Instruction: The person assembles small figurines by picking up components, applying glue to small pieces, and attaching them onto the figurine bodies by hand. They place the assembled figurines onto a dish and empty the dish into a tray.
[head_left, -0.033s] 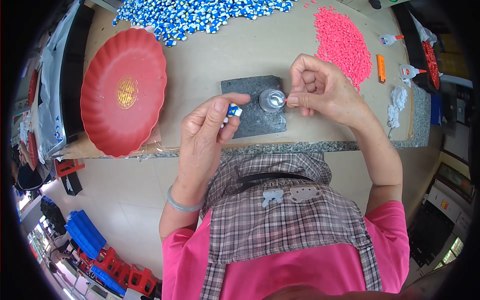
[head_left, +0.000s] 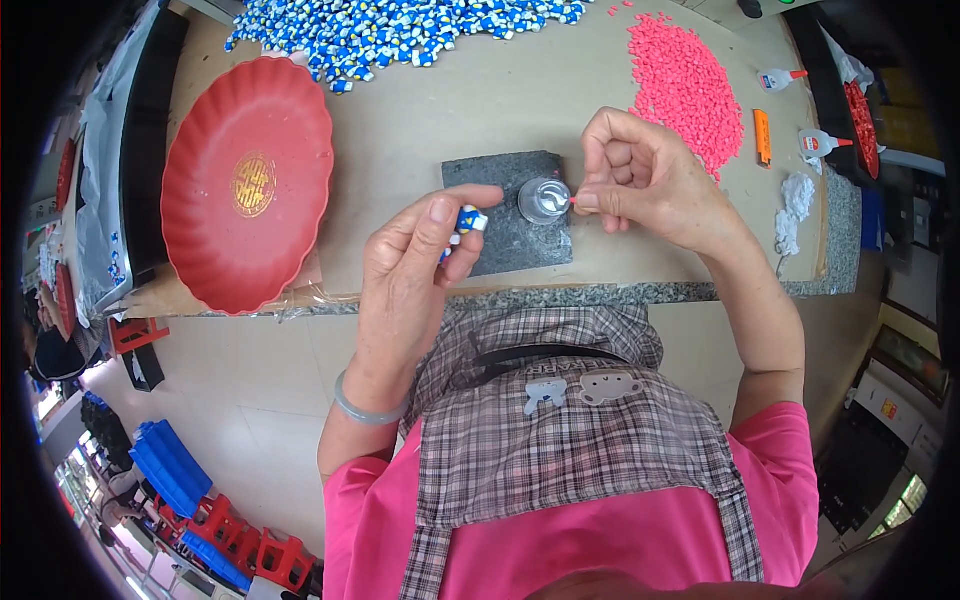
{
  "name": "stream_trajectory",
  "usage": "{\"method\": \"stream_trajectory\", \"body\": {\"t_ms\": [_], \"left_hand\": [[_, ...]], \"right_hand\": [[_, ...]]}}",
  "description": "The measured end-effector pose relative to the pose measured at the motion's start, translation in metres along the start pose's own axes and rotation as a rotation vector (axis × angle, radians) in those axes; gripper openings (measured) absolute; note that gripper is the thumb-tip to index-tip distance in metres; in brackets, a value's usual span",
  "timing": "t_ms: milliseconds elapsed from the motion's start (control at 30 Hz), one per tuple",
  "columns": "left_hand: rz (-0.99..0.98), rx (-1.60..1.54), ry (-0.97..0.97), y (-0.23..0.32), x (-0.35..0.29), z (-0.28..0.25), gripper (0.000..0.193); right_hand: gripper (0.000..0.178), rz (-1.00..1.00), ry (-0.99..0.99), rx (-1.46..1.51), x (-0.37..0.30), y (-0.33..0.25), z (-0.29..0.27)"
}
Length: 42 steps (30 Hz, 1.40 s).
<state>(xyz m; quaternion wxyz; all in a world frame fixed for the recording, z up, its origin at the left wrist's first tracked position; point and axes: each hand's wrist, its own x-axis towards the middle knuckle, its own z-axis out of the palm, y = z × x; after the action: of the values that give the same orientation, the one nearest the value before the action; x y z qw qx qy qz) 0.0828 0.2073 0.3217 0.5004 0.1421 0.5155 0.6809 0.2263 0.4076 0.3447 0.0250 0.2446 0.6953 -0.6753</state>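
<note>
Two hands at work over dark stone slab (head_left: pixel 505 240) at near table edge. Left hand (head_left: pixel 420 265) pinches small blue-and-white figurine (head_left: pixel 470 220) between thumb and fingers, just left of round metal cup (head_left: pixel 543 200) on slab. Right hand (head_left: pixel 645 180) closed, fingertips nipping tiny pink piece (head_left: pixel 574 200) at cup's right rim — nothing has moved between pictures, same pose. Red scalloped tray (head_left: pixel 245 185) left; blue-white figurine heap (head_left: pixel 400 30) far; pink pellet pile (head_left: pixel 685 85) far right, glue bottles (head_left: pixel 825 142) beyond.
</note>
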Motion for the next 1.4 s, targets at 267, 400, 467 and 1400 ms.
{"method": "stream_trajectory", "body": {"t_ms": [267, 400, 467, 1400], "left_hand": [[0.246, 0.402, -0.149, -0.007, 0.002, 0.010, 0.027], [0.347, 0.476, -0.112, -0.015, 0.003, 0.018, 0.023], [0.311, 0.532, -0.086, -0.017, 0.003, 0.020, 0.019], [0.827, 1.006, -0.092, -0.016, -0.001, 0.034, 0.024]], "right_hand": [[0.024, -0.105, 0.031, 0.158, -0.012, -0.001, 0.006], [0.021, -0.158, 0.036, 0.209, -0.018, 0.000, 0.016], [0.023, -0.175, 0.042, 0.214, -0.020, -0.001, 0.019], [0.019, -0.483, 0.361, -0.339, -0.033, 0.003, 0.052]]}}
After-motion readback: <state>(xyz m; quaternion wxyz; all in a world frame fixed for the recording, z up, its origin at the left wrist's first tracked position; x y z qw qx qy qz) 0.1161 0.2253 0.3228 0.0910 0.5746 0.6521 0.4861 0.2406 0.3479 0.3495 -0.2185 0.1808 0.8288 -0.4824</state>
